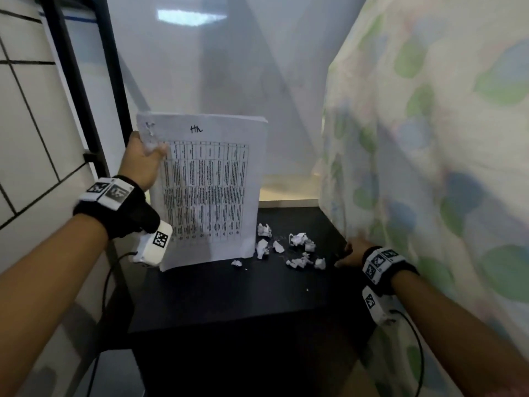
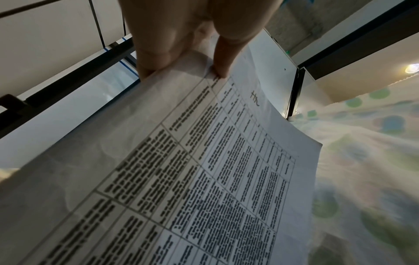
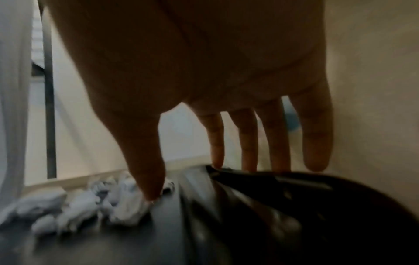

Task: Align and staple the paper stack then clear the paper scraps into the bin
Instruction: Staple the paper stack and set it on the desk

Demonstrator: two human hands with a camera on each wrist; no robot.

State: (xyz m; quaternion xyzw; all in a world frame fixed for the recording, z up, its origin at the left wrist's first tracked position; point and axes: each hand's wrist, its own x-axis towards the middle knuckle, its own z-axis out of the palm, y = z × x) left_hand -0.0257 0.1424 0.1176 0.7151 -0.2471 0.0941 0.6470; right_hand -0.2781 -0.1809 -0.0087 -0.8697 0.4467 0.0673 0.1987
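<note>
A white paper stack (image 1: 211, 190) printed with a table stands upright on its lower edge on the black table (image 1: 229, 293). My left hand (image 1: 144, 156) pinches its upper left corner; in the left wrist view the thumb and fingers of that left hand (image 2: 181, 68) clamp the stack (image 2: 204, 170). Several crumpled paper scraps (image 1: 297, 247) lie on the table just right of the stack. My right hand (image 1: 350, 253) is at the table's right edge. Its fingers (image 3: 249, 143) reach straight down onto a blurred black stapler-like object (image 3: 283, 206), and the thumb tip touches the scraps (image 3: 90, 202).
A floral cloth (image 1: 429, 138) hangs close along the table's right side, against my right wrist. A black metal frame (image 1: 83, 96) and a tiled wall (image 1: 25, 124) stand on the left. A pale translucent sheet hangs behind the table. No bin is in view.
</note>
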